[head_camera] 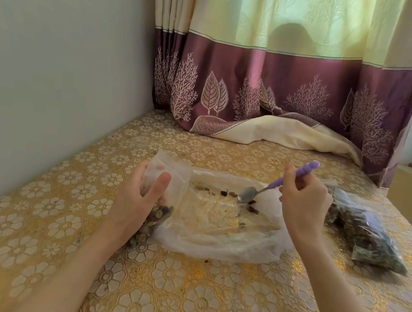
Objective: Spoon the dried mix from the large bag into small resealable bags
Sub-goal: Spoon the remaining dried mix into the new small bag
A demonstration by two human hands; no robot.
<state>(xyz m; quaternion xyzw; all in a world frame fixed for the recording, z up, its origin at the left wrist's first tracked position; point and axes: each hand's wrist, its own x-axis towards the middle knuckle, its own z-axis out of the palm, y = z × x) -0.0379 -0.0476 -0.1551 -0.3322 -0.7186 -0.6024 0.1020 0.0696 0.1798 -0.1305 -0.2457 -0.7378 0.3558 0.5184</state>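
The large clear bag lies flat and open on the table, with only a few scattered bits of dried mix left inside. My right hand grips a spoon by its purple handle, its metal bowl resting low over the crumbs in the large bag. My left hand holds a small resealable bag upright at the large bag's left edge. Dark dried mix fills its lower part near my wrist.
Filled small bags of mix lie at the right, beside my right hand. A gold floral cloth covers the table. A purple and cream curtain hangs at the back, its hem on the table. A wall stands at the left.
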